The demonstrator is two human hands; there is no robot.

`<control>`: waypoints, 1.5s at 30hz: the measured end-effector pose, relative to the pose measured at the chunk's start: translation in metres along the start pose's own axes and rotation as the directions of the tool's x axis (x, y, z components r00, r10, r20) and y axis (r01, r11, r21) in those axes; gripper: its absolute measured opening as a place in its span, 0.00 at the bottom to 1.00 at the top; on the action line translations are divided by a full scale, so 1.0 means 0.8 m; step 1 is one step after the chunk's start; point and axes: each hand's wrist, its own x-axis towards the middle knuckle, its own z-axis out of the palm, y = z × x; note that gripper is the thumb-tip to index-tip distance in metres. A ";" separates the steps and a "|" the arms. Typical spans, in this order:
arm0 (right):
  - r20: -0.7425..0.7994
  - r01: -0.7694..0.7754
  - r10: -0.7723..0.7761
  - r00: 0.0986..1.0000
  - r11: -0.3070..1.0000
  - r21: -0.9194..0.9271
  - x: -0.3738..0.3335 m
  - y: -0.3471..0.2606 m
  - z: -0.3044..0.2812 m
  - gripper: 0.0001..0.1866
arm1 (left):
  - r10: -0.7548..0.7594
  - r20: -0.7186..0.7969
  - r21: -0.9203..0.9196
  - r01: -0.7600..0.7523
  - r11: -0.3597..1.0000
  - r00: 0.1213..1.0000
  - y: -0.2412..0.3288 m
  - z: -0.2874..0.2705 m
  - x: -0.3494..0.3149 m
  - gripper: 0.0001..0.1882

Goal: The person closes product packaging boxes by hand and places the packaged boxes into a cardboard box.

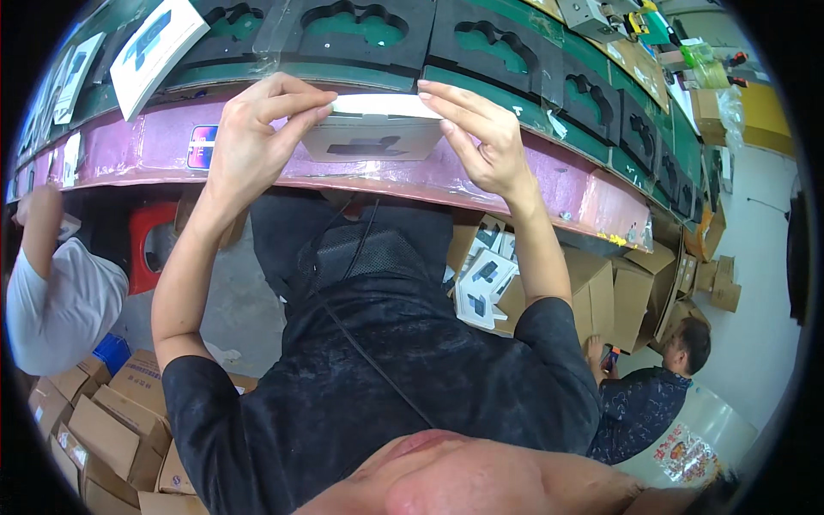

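Observation:
A flat white product box (373, 144) with a dark device pictured on its face is held upright over the pink bench edge. My left hand (262, 129) pinches its upper left corner between thumb and fingers. At the upper right corner, my right hand (482, 137) grips it, thumb below and fingers along the top. A bright white strip, perhaps a flap, runs along the top edge between my hands. Whether anything is inside the box cannot be seen.
Black foam trays (365, 34) with shaped cutouts line the green bench top. Another white box (154, 53) leans at the left, near a phone-like card (202, 148). Below the bench, a carton holds white boxes (485, 279). Co-workers sit left (64, 300) and right (644, 403).

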 end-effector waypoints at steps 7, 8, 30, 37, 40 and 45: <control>0.006 -0.278 0.283 0.959 0.937 0.214 -0.009 0.004 0.001 0.14 | 0.015 0.005 0.025 -0.015 1.000 1.000 -0.004 -0.003 0.005 0.10; 0.017 -0.301 0.304 0.953 0.932 0.202 -0.008 0.002 0.001 0.15 | 0.003 0.020 0.015 -0.003 1.000 1.000 -0.003 -0.004 0.006 0.10; 0.027 -0.289 0.289 0.957 0.957 -0.018 0.020 -0.018 0.012 0.14 | -0.070 0.061 -0.026 0.071 0.997 0.996 0.000 -0.010 0.012 0.10; 0.111 0.024 0.005 0.994 0.967 -0.254 0.041 -0.025 0.019 0.16 | -0.073 0.061 -0.040 0.076 0.996 0.995 -0.002 -0.010 0.011 0.10; 0.200 0.210 -0.147 0.969 0.914 -0.347 0.046 -0.014 0.019 0.18 | -0.120 0.076 -0.095 0.127 0.987 0.990 -0.009 -0.011 0.014 0.10; 0.207 0.292 -0.225 0.952 0.873 -0.391 0.055 -0.015 0.020 0.17 | -0.098 0.086 -0.033 0.101 0.994 0.991 -0.010 -0.010 0.013 0.11</control>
